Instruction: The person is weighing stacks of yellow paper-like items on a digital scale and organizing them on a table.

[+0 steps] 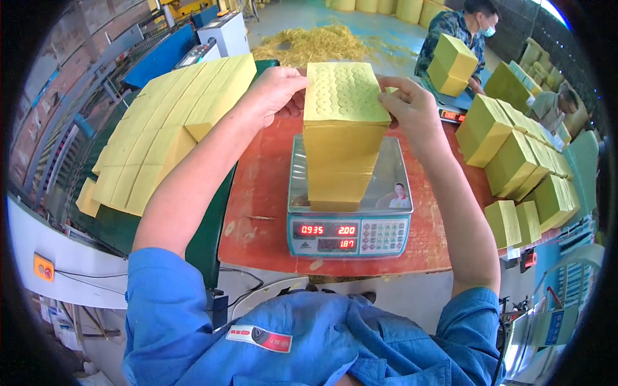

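Observation:
A tall stack of yellow joss paper (341,151), its top sheet pressed with rows of round coin-like marks, stands upright on a digital weighing scale (299,186). Red figures glow on the scale's front panel, beside a keypad. My left hand (278,93) pinches the stack's upper left edge, thumb and forefinger closed on the paper. At the upper right edge, my right hand (410,105) has its thumb and curled fingers closed on the paper too. Whether they grip only the top sheets or the whole stack's sides, I cannot tell.
The scale rests on a red worn table (257,212). Rows of yellow paper blocks (154,135) lie on a green surface at left; more blocks (515,151) stand at right. Across the table, a co-worker (450,32) is behind another stack on a scale. Yellow scraps (315,45) cover the floor beyond.

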Available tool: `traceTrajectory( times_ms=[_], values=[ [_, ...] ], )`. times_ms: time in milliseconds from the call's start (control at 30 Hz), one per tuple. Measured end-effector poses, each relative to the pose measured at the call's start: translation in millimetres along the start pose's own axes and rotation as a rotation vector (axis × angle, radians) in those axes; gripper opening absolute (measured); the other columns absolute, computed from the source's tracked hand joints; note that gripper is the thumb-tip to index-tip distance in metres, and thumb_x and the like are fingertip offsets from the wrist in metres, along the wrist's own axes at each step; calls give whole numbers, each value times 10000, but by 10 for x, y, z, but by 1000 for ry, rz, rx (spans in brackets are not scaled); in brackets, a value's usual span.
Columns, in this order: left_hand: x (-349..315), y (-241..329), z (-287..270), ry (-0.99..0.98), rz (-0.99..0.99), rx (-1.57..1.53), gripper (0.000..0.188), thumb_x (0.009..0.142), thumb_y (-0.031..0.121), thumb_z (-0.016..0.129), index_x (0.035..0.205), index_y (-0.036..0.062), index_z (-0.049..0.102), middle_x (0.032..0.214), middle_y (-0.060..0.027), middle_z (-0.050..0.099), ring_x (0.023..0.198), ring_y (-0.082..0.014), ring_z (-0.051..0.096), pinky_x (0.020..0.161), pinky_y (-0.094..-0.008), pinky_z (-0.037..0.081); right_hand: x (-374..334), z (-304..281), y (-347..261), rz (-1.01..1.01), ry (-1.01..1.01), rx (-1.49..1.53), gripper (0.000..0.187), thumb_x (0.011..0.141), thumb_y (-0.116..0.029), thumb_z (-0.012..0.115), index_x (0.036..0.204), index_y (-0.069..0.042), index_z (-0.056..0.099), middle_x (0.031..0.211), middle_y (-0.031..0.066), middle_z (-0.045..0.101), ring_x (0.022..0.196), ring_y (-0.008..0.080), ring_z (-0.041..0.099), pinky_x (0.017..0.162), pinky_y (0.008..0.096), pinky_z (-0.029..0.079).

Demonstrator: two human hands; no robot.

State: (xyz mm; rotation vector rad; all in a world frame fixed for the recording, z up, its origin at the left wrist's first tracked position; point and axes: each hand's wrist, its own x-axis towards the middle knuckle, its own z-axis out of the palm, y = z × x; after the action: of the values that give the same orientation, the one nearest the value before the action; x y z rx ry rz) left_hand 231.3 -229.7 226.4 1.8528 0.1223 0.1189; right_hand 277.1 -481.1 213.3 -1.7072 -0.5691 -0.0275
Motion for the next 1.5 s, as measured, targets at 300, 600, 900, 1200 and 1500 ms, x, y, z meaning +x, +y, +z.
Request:
traceTrajectory(
  times_ms=[300, 600, 900, 1200, 1500],
  values=[
    [8, -104, 95, 88, 78, 47, 225, 922, 239, 561, 785, 63, 594, 637, -38, 606, 501, -126, 553, 457, -260, 433, -17, 29, 167, -143, 101, -86, 311, 868, -106, 652, 1148, 30, 636, 777, 64, 666, 681, 77, 582, 604, 257, 475],
    [-131, -161, 184, 144, 96, 25, 390, 989, 416, 479, 837, 83, 615, 623, 20, 515, 490, -86, 435, 432, -259, 326, -53, -31, 255, -40, 146, 23, 289, 912, -106, 576, 1163, 32, 615, 767, 89, 663, 583, 103, 547, 553, 267, 458],
    [-36, -251, 187, 162, 258, 185, 426, 992, 445, 467, 804, 92, 610, 609, 25, 507, 482, -73, 435, 428, -246, 328, -10, 93, 276, -209, 112, -80, 296, 936, -69, 518, 1218, -6, 582, 986, 149, 690, 771, 165, 623, 696, 310, 506],
    [72, -360, 86, 228, 258, 311, 407, 980, 407, 525, 781, 68, 630, 598, 23, 518, 470, -63, 439, 422, -237, 337, -38, 24, 143, -162, 70, -112, 301, 968, -116, 509, 1255, -37, 554, 882, 144, 661, 752, 162, 591, 704, 309, 490],
    [69, -374, 200, 303, 333, 296, 393, 967, 371, 536, 733, 73, 639, 590, 22, 525, 471, -71, 452, 426, -248, 333, 20, 129, 266, -363, 128, -163, 278, 981, -129, 492, 1240, -53, 559, 786, 111, 618, 684, 170, 581, 663, 315, 489]
  ],
)
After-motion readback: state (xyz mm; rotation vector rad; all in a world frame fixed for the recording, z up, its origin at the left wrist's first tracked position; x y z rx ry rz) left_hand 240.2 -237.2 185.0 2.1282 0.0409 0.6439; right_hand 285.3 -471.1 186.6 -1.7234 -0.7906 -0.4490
